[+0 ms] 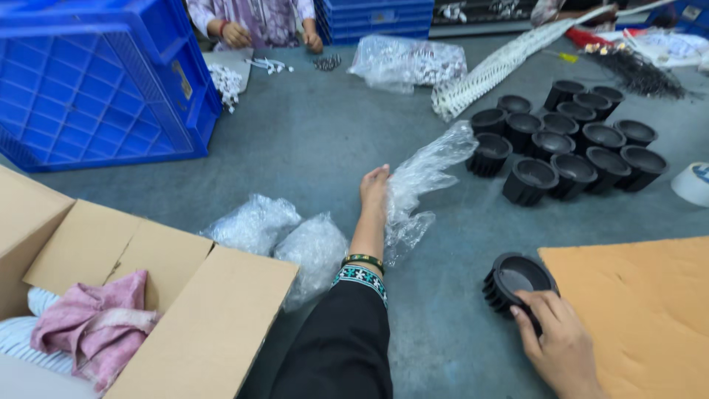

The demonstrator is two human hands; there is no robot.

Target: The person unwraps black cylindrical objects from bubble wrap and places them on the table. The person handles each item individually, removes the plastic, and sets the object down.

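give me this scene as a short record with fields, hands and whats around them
left hand: left hand grips a crumpled clear plastic bag on the grey table
right hand: right hand rests on a black ribbed round housing, beside a flat brown cardboard sheet
nearby: cluster of black round housings; open cardboard box with pink cloth; blue plastic crate
other person: hands at far edge
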